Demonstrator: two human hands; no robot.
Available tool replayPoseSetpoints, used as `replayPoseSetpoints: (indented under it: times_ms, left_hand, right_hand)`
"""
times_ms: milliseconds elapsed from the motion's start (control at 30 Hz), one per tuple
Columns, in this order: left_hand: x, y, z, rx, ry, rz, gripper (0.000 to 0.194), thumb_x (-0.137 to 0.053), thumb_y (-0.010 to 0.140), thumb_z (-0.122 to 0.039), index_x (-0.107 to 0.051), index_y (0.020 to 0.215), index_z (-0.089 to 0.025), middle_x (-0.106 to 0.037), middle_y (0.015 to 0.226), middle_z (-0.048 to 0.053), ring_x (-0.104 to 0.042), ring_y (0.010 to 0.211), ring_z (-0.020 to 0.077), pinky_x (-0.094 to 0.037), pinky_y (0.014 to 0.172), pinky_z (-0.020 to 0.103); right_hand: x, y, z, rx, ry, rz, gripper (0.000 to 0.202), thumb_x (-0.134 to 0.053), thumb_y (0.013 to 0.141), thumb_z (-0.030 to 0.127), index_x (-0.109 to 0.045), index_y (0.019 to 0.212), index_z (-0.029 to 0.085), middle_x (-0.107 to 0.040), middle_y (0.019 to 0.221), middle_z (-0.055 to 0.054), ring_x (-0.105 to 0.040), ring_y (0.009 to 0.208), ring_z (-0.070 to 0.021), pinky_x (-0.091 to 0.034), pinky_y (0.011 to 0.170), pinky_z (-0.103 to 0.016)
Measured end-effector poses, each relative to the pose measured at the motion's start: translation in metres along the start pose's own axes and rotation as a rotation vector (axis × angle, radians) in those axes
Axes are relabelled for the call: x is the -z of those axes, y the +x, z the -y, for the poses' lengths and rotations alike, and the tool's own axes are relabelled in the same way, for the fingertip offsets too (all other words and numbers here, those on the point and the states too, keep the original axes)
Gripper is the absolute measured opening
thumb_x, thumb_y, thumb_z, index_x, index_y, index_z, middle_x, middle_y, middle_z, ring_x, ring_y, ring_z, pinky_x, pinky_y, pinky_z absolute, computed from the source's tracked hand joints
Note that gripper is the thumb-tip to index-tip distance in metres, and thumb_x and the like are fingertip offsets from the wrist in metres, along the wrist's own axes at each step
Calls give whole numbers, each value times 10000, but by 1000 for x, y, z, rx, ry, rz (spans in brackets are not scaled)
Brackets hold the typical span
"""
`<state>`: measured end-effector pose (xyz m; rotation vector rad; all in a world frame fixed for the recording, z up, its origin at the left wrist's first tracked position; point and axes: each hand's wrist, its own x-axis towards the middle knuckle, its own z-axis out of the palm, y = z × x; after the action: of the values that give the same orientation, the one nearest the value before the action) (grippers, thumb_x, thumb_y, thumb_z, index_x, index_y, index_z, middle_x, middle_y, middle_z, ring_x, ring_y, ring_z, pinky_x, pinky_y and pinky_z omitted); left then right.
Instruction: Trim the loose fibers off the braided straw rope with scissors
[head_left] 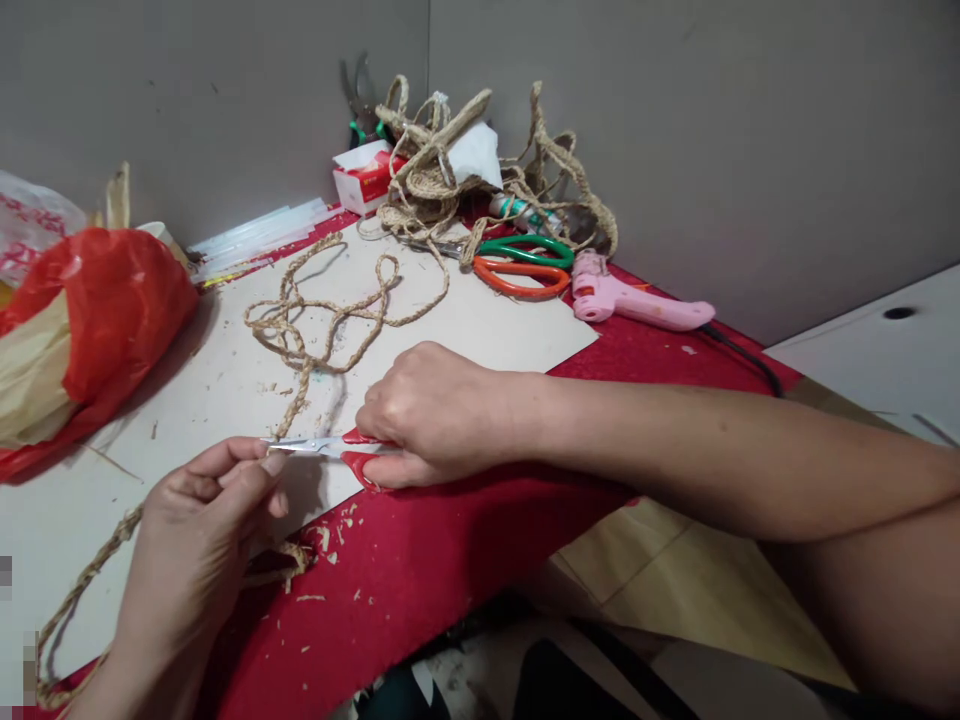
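Note:
My right hand (442, 415) grips small red-handled scissors (358, 450), their blades pointing left toward my left fingertips. My left hand (202, 525) pinches a braided straw rope (294, 405) right at the blade tips. From there the rope runs up into loose loops on the white board (510, 330). Another length of rope (82, 580) curves down at the left of my left wrist. Its exact path behind my left hand is hidden. A short rope piece (289, 565) shows beyond my left hand, near the board's front edge.
Green-and-orange-handled scissors (523, 265) and a pink glue gun (637, 303) lie at the back right. Behind them sit a rope heap (427, 185), a red-and-white box (364, 178) and pliers (365, 100). Clear sticks (259, 238) and a red plastic bag (131, 310) are left. Straw scraps dot the red cloth (420, 570).

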<state>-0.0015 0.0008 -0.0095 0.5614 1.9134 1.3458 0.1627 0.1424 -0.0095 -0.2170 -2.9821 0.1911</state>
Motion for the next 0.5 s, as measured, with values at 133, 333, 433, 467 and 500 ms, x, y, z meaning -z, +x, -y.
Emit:
replayPoseSetpoints:
  times_ms: [133,333,433,467,500]
  left_hand:
    - [1,2,0,101,-61,123,258,-816,600,-308,-604,653,-171,-509,445,-48,-383,346,53,-312,355,153]
    - [5,7,4,142,-120,145,300,-819,602,-334,-579,609,-154,-473,442,-47,-304,364,25,-209,373,128]
    - [7,7,3,148,-134,129,277,-805,625,-342,-596,676,-167,-469,452,-58,-268,363,22,-170,375,130]
    - [7,7,1,148,-143,119,271,-804,627,-341,-611,714,-172,-470,458,-60,-268,367,24,-166,376,131]
    - [8,6,0,141,-158,110,273,-804,626,-338,-625,748,-173,-469,462,-60,-272,373,26,-167,378,131]
  right_hand:
    - [-3,1,0,-3,8,-33,371,-509,812,469,-695,746,154,-683,683,-78,-526,557,-149,-155,529,-284]
    - [3,2,-5,35,118,3,273,-526,815,372,-688,723,173,-686,691,-54,-519,569,-127,-202,533,-278]
    - [3,2,-8,34,147,0,258,-517,819,346,-681,723,172,-688,702,-45,-496,558,-112,-206,530,-270]
    - [3,2,-9,25,155,-8,261,-515,818,349,-680,721,172,-689,702,-43,-487,553,-109,-208,529,-268]
    - [2,2,-11,13,166,-20,264,-514,815,354,-679,716,172,-687,696,-40,-479,549,-106,-211,529,-265]
